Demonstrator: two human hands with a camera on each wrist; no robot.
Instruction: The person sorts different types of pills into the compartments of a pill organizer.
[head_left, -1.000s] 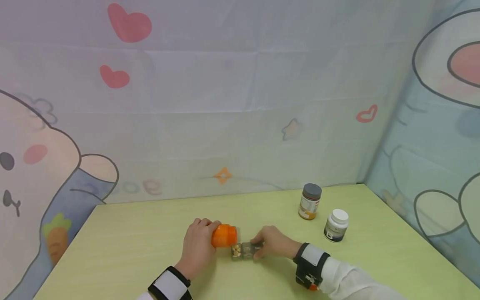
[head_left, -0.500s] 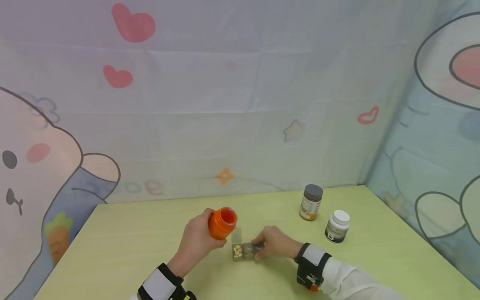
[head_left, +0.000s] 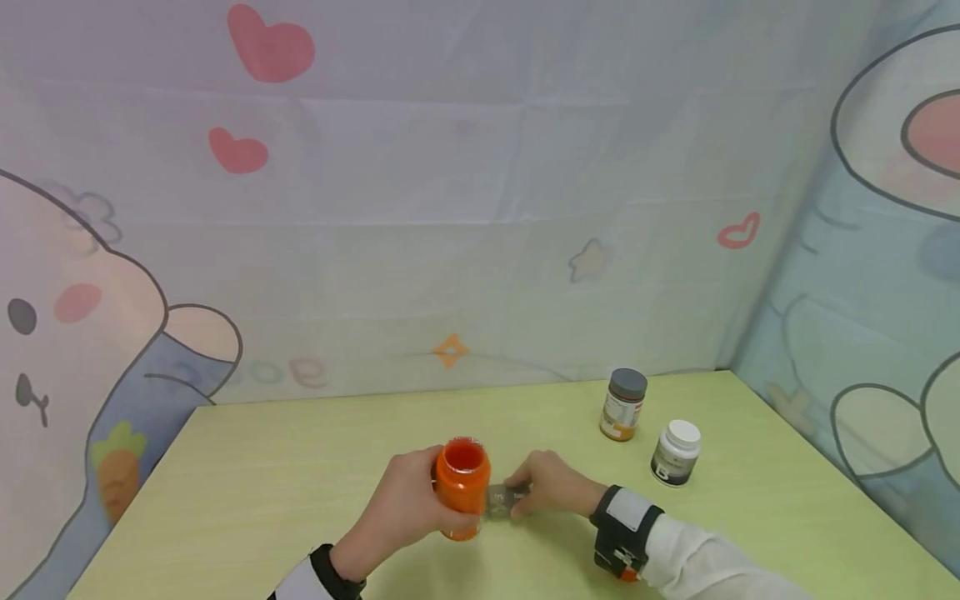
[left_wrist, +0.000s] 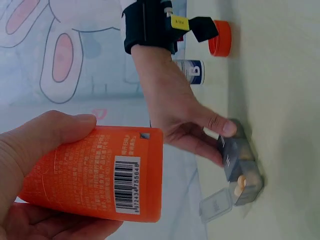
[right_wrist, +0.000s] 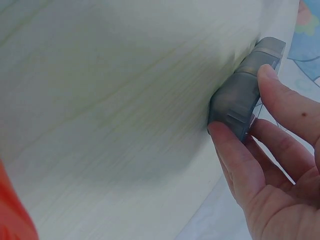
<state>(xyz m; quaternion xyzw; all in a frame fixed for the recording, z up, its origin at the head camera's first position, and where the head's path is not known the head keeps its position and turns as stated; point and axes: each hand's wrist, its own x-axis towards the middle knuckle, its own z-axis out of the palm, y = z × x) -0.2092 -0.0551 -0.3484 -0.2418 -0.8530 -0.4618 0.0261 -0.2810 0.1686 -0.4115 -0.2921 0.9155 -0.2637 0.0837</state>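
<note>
My left hand [head_left: 408,502] grips an orange bottle [head_left: 462,483] that stands nearly upright, its uncapped mouth facing up. A barcode label shows on its side in the left wrist view. With thumb and fingers, my right hand [head_left: 553,485] holds the far end of a small grey see-through pill organizer [left_wrist: 235,155] on the table. Its end compartment has the clear lid [left_wrist: 216,206] swung back, and pale yellow pills [left_wrist: 241,183] lie inside. In the head view the bottle hides that compartment. The organizer's other lids look closed in the right wrist view.
A brown bottle with a grey cap [head_left: 622,405] and a white-capped bottle [head_left: 676,453] stand at the right rear of the yellow table [head_left: 285,467]. An orange cap [left_wrist: 220,38] lies by my right wrist. A printed cloth [head_left: 420,208] hangs behind.
My left hand has turned the orange bottle from lying sideways over the organizer to upright and lowered it in front of the open compartment. The right hand stays on the organizer.
</note>
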